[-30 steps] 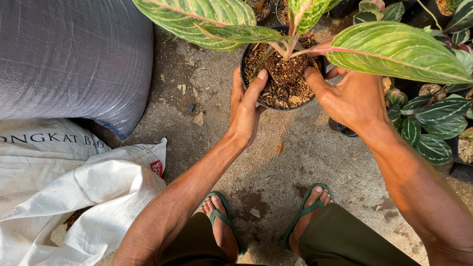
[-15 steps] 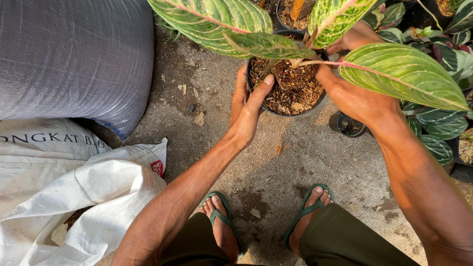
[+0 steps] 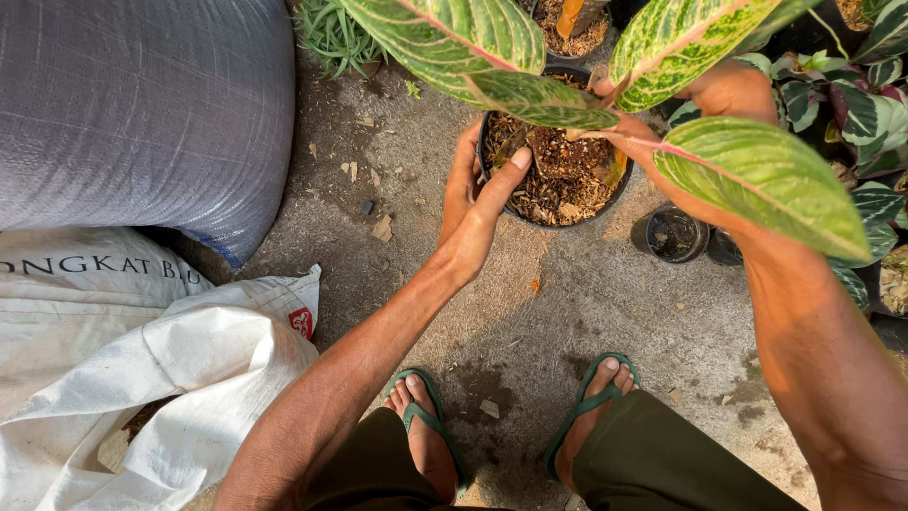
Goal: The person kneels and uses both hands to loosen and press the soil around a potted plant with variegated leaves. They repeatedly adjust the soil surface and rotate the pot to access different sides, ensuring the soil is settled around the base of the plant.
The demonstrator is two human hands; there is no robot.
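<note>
The round black plastic pot of brown, chunky potting mix sits between both hands above the grey concrete floor. Its plant with broad green leaves veined in pink already stands rooted in the mix, so the potting itself looks done. Whether the pot rests on the concrete or is lifted just off it is hard to tell from this angle.

The left hand is wrapped around the near left side of the pot, fingers behind the wall and the thumb hooked over the rim onto the soil. The right hand reaches in from the right, largely hidden under a big leaf; it seems to be closed on the far right rim, though the grip itself is covered. Both forearms stretch forward from a crouch, with the feet in green flip-flop sandals planted below.

A small empty black pot stands just beside the held one, a grey woven sack and a white woven sack lie well to the left
</note>
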